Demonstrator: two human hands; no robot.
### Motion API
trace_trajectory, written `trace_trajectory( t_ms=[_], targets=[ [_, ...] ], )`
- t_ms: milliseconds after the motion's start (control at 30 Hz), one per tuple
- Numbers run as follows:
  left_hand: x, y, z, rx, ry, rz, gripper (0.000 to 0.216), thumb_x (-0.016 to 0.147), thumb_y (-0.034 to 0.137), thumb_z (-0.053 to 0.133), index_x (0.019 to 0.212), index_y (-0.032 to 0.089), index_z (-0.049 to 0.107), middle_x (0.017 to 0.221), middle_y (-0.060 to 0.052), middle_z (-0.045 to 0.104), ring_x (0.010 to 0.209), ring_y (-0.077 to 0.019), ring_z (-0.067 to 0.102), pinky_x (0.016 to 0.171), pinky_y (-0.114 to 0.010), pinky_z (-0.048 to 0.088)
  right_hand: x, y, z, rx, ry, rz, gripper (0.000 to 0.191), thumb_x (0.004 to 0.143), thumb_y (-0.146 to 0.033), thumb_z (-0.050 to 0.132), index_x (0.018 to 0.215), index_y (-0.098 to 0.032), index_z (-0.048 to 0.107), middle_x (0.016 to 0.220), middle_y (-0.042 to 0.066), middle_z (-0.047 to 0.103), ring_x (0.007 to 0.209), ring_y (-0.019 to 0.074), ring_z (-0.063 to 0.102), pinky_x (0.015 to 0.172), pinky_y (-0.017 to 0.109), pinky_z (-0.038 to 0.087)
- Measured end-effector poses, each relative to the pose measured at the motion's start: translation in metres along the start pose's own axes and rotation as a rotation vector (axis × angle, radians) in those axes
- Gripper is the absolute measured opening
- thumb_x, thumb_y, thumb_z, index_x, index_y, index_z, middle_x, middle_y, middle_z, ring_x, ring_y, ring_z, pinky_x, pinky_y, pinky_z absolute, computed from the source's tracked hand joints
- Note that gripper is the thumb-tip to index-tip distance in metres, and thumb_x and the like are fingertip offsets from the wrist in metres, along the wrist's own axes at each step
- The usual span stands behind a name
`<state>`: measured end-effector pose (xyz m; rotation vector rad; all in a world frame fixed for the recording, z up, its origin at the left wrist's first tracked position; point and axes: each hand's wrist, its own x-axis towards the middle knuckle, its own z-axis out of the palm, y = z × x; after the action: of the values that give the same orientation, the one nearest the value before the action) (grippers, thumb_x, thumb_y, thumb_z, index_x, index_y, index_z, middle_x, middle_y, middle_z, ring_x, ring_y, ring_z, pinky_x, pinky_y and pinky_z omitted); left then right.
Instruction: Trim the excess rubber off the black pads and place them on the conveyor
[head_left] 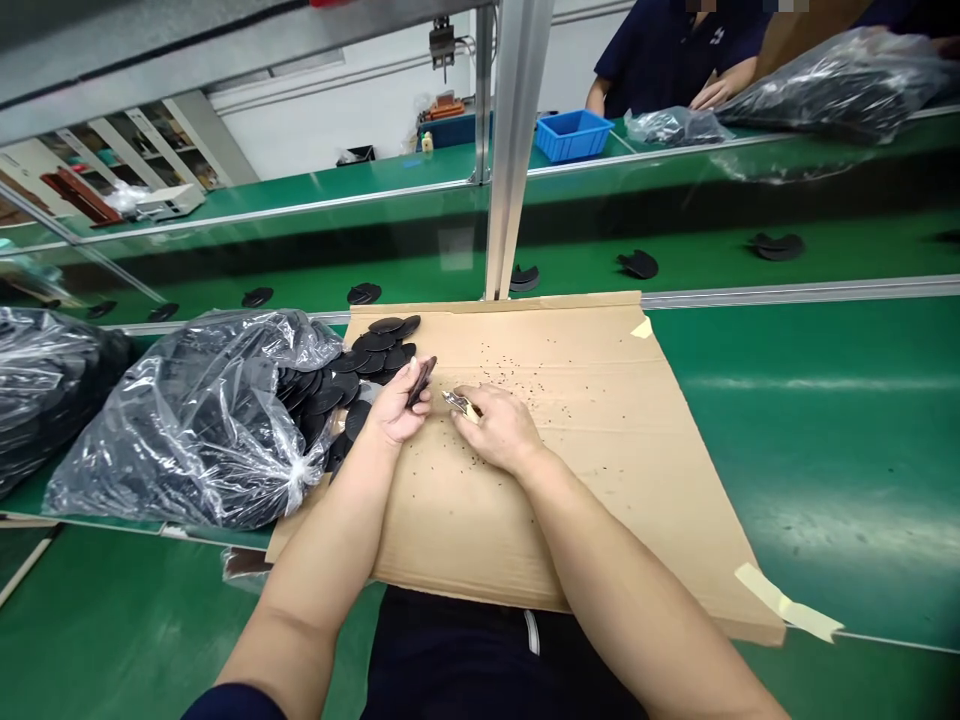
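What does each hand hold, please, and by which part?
Left hand: flat black piece, by one edge; right hand: shiny metal tool, by its pale handle.

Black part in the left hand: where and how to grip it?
I'd pinch the black part at its upper tip, from the upper right. That narrow, slanted end juts clear of the fingers, while the left hand covers its lower end.

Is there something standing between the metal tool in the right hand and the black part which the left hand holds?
Nothing visible does: the metal tool in the right hand and the black part in the left hand are separated by only a gap, above the cardboard sheet.
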<state>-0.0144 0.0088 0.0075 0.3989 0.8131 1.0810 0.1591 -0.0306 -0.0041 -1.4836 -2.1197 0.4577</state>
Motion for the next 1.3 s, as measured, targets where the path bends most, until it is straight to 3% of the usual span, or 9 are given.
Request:
trace_trajectory(
  t_ms=[200,600,1000,1167,1300],
  targets=[
    [0.002,-0.004,-0.005,0.113,-0.088,-0.030,0.014,0.084,0.023,0.063,0.096,0.016,0.060,0.066,0.003,0.052,0.039,-0.0027,0.038,0.032,-0.011,0.024,-0.002,-0.003,-0.002,-0.053,-0.058,-0.033,0.033,0.087,-0.040,0.051,0.115,-0.026,0.063,0.098,0.005,0.068,0.091,0.0209,0.062,0.080,0.029,0.044],
    [-0.001,-0.007,0.001,0.236,-0.054,-0.033,0.021,0.077,0.024,0.071,0.093,0.014,0.062,0.063,0.004,0.051,0.036,-0.0033,0.039,0.032,-0.013,0.026,-0.002,-0.008,-0.006,-0.128,-0.123,-0.043,0.030,0.090,-0.044,0.046,0.107,-0.027,0.063,0.093,0.004,0.067,0.086,0.0205,0.063,0.073,0.028,0.043],
    [0.001,-0.013,0.005,0.263,0.104,0.042,0.019,0.076,0.023,0.072,0.089,0.011,0.066,0.058,0.004,0.051,0.037,-0.0035,0.041,0.031,-0.014,0.028,-0.001,-0.016,-0.011,-0.266,-0.231,0.045,0.027,0.087,-0.031,0.045,0.104,-0.024,0.064,0.097,0.007,0.068,0.087,0.0225,0.062,0.072,0.030,0.044],
    [0.002,-0.015,0.007,0.279,0.147,0.049,0.017,0.078,0.022,0.070,0.089,0.011,0.066,0.058,0.003,0.052,0.036,-0.0033,0.041,0.032,-0.015,0.029,0.000,-0.017,-0.010,-0.244,-0.293,0.085,0.027,0.085,-0.029,0.044,0.100,-0.024,0.066,0.094,0.007,0.070,0.082,0.0223,0.064,0.067,0.029,0.043],
    [0.003,-0.014,0.006,0.237,0.100,0.010,0.013,0.081,0.020,0.065,0.092,0.011,0.063,0.060,0.003,0.052,0.036,-0.0026,0.038,0.031,-0.013,0.025,0.000,-0.015,-0.009,-0.086,-0.283,0.120,0.026,0.085,-0.033,0.047,0.097,-0.026,0.068,0.091,0.004,0.071,0.081,0.0198,0.063,0.067,0.027,0.042]
  ],
)
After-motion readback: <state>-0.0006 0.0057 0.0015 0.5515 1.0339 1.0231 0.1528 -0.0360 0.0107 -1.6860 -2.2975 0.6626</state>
